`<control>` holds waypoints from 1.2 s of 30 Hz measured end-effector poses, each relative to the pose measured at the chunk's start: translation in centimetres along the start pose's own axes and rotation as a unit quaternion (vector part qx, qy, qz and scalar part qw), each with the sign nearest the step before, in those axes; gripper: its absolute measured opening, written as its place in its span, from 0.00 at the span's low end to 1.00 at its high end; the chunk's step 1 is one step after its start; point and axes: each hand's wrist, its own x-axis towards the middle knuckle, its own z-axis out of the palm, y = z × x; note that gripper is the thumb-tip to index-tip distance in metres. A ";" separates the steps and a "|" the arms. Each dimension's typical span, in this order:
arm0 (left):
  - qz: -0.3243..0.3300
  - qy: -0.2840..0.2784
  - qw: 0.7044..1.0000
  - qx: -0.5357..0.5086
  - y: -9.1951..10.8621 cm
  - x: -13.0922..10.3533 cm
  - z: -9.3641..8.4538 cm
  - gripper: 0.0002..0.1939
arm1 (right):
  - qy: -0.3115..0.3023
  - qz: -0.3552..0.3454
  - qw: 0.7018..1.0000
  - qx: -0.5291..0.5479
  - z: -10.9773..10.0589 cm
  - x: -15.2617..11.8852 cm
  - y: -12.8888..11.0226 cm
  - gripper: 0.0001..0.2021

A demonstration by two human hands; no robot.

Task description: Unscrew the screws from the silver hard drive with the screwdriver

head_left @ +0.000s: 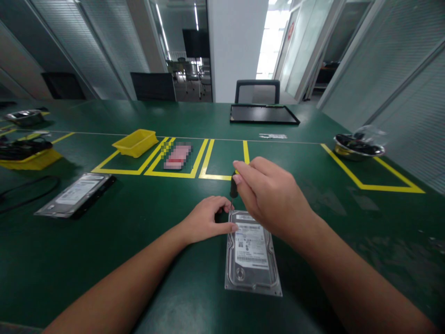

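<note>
A silver hard drive (252, 273) with a white label lies flat on the green table in front of me. My right hand (274, 190) grips a dark-handled screwdriver (233, 185), held upright with its tip at the drive's far left corner. My left hand (210, 220) is at that same corner, its thumb on the drive's top and its fingers curled at the far edge. Whether the tip sits in a screw is too small to tell. A second hard drive (78, 192) lies on the table to the left.
Yellow tape outlines (172, 174) mark the table. A yellow tray (135, 143) and a blurred-out pink object (178, 156) stand beyond my left hand. Far right is a metal bowl (358, 150) of dark parts; a black-framed panel (264, 114) lies at the back. Cables (28, 185) lie left.
</note>
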 end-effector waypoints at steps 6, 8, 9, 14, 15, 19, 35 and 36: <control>-0.002 -0.004 1.000 0.002 0.0 0.0 -0.1 0.20 | 0.033 0.013 0.999 0.016 0.4 -0.2 0.3 0.13; -0.001 -0.003 1.000 0.003 0.0 0.0 -0.1 0.21 | 0.034 0.030 0.999 0.021 0.5 -0.3 0.3 0.14; -0.001 -0.004 1.000 0.003 0.1 0.0 -0.1 0.21 | 0.034 0.034 0.999 0.013 0.5 -0.3 0.3 0.15; -0.012 -0.005 1.000 -0.008 0.0 -0.1 -0.1 0.23 | 0.062 0.024 0.995 -0.078 0.2 -0.5 0.3 0.23; -0.015 -0.005 1.000 -0.012 0.0 -0.1 0.0 0.23 | 0.068 0.021 0.993 -0.092 0.2 -0.5 0.2 0.24; -0.018 -0.004 1.000 -0.020 -0.1 -0.1 0.0 0.24 | 0.062 0.015 0.991 -0.116 0.2 -0.4 0.0 0.26; -0.004 -0.010 1.000 0.004 0.1 0.0 -0.2 0.21 | -0.011 0.052 0.996 0.078 -0.2 0.4 -0.1 0.13; -0.003 -0.010 1.000 0.003 0.1 0.0 -0.3 0.20 | -0.011 0.047 0.994 0.101 -0.3 0.4 0.1 0.12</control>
